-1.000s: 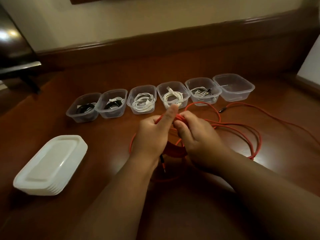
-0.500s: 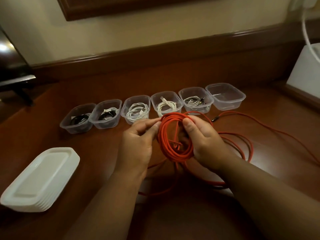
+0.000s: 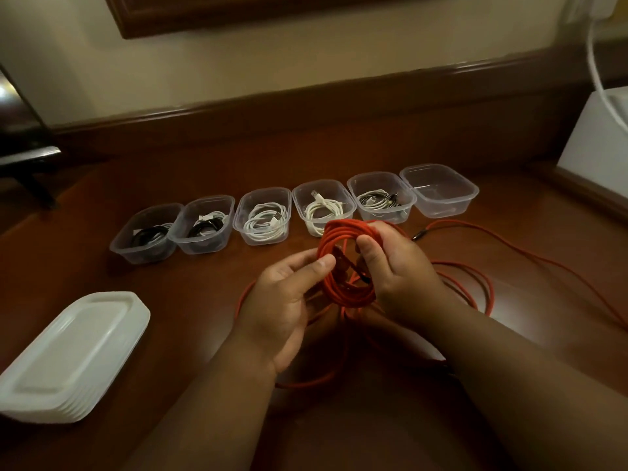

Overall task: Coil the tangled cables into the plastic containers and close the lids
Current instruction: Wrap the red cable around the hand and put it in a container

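Note:
A red cable (image 3: 343, 263) is wound into a coil held upright between my hands above the wooden table. My right hand (image 3: 397, 270) grips the coil's right side with the thumb across the loops. My left hand (image 3: 289, 300) pinches the coil's left edge with thumb and fingers. Loose red cable (image 3: 530, 256) trails off to the right over the table. Several clear plastic containers stand in a row behind; the rightmost container (image 3: 441, 188) holds no cable, the others hold coiled white or black cables. A stack of white lids (image 3: 68, 351) lies at the front left.
A raised wooden ledge (image 3: 306, 107) runs behind the containers. A white box (image 3: 598, 151) with a white cord stands at the right edge. A dark stand (image 3: 23, 158) sits at the far left. The cable's dark plug (image 3: 417, 236) lies near the empty container.
The red coil has come up between my hands and grown into a thick bundle. My left hand went from pointing along the cable to pinching the coil's left edge.

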A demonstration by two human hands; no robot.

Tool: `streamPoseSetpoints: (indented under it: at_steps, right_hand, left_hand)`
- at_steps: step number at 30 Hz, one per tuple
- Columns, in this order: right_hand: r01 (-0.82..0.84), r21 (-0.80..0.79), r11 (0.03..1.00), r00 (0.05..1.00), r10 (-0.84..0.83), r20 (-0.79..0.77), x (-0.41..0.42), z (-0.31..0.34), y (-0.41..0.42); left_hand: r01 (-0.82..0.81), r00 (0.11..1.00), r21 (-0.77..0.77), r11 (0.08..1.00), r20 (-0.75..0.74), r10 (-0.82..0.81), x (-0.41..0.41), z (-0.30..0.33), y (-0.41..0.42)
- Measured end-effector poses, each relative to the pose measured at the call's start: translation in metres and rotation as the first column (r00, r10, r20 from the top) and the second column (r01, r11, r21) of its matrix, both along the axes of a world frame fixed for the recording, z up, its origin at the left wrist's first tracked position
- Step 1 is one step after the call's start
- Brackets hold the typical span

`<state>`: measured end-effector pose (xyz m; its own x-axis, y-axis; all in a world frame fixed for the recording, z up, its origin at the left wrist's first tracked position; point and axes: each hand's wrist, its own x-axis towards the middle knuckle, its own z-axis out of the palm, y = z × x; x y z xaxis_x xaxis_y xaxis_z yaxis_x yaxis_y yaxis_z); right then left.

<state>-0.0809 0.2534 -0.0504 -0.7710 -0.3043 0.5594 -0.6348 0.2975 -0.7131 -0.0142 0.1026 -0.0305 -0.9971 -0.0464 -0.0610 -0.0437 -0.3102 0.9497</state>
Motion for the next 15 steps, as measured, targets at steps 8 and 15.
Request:
streamPoseSetpoints:
  at_steps: [8, 15]
  right_hand:
    - [0.02, 0.27, 0.963, 0.997, 0.0, -0.075, -0.0085, -0.0028, 0.0012]
    - [0.011, 0.345, 0.939, 0.999, 0.005, -0.046, -0.0081, -0.0012, 0.0029]
  left_hand:
    - [0.099, 0.976, 0.294, 0.951, 0.16, -0.151, 0.0008, 0.0003, 0.0032]
    - [0.072, 0.994, 0.128, 0.989, 0.075, -0.082, -0.0034, -0.0079, 0.0072]
